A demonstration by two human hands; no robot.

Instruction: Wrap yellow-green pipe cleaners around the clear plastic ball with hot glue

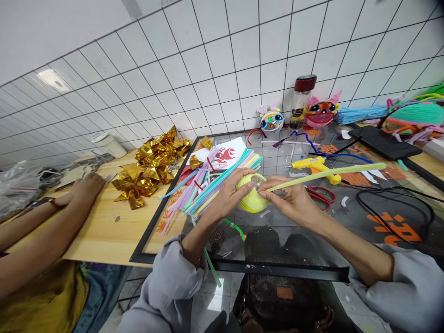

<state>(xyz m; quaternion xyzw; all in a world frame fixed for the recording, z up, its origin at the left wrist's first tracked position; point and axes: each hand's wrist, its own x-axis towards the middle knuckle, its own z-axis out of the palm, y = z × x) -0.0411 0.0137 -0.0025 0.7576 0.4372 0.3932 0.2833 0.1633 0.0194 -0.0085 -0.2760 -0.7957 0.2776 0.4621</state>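
A round coiled ball of yellow pipe cleaner [254, 203] is held above the glass-topped board. My left hand [234, 190] wraps round its left side, thumb on top. My right hand [286, 199] pinches a pale yellow stem [329, 174] at the ball's right edge; the stem's free end points out to the right. Left of the ball lies a bundle of pastel pipe cleaners [215, 182]. Behind my right hand rests a yellow glue gun [314, 165], with red-handled scissors [322, 196] nearer.
Gold folded foil pieces [142, 178] lie at the left, beyond them a person's arms [65, 212]. Against the tiled wall stand a jar [299, 108] and two decorated heads [271, 120]. A phone [385, 142] and black cables [395, 199] are at the right.
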